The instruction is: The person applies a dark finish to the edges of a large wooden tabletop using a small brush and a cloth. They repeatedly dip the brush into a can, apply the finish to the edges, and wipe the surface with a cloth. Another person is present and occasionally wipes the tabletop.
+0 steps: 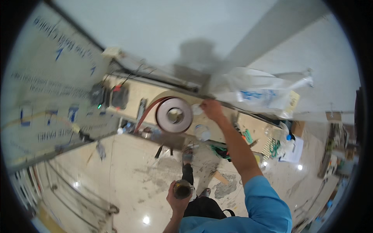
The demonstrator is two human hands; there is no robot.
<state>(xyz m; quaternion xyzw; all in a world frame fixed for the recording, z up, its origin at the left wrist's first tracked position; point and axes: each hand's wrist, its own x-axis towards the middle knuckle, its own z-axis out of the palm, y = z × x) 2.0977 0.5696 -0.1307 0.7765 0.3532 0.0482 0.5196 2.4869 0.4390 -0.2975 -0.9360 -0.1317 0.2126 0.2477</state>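
Panel (58, 77) w/ blue print stands far L of R hand (211, 110). Blk box (97, 93) w/ green light is well L of same hand, at end of pale bench (136, 91); blk-&-red unit (118, 96) sits just beside it, nearer the hand. Big roll of strip (185, 120), pale face & dark red-brown rim, lies on bench just L of R hand; loose tail runs off leftward, away from it. L hand (173, 201), close to body & nearer it than the roll, is wrapped round dark open-topped container (182, 190), mouth up. R hand is out over bench, fingers bent together by small whitish thing (197, 109); can't tell if gripping. Clear plastic vessel (202, 133) is slightly L of R hand, bodyward. White plastic sheet (248, 91) w/ blue print is just R of R hand. Farther R of it: green loops (274, 148), then white paper (294, 150).
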